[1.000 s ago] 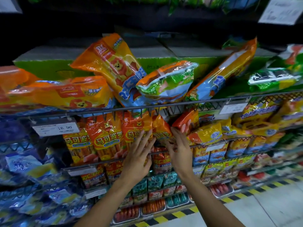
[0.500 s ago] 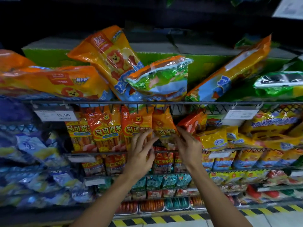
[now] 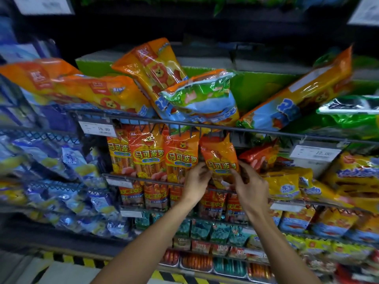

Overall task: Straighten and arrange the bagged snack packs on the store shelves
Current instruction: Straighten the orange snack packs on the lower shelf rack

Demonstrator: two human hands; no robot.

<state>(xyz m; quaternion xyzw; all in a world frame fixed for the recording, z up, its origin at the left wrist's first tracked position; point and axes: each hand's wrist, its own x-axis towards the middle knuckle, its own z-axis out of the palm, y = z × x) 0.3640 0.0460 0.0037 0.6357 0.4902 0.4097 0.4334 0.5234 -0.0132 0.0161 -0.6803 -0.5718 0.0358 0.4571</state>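
An orange sausage snack pack (image 3: 219, 158) stands tilted at the right end of a row of matching orange packs (image 3: 180, 156) on the second wire shelf. My left hand (image 3: 195, 184) grips its lower left edge and my right hand (image 3: 249, 186) pinches its lower right edge. A red pack (image 3: 259, 155) lies slanted just right of it. On the top shelf, big orange bags (image 3: 155, 72) and a green-blue bag (image 3: 202, 95) lie in a heap.
A wire rail (image 3: 266, 131) with price tags (image 3: 97, 128) runs above the row. Yellow packs (image 3: 285, 184) fill the right side, blue bags (image 3: 67, 160) the left. Lower shelves hold small packs and trays. A yellow-black striped floor edge (image 3: 67, 259) runs below.
Both hands have closed on the end orange pack, which has moved right and tilted. My left hand went from flat fingers to a grip. The view shifted.
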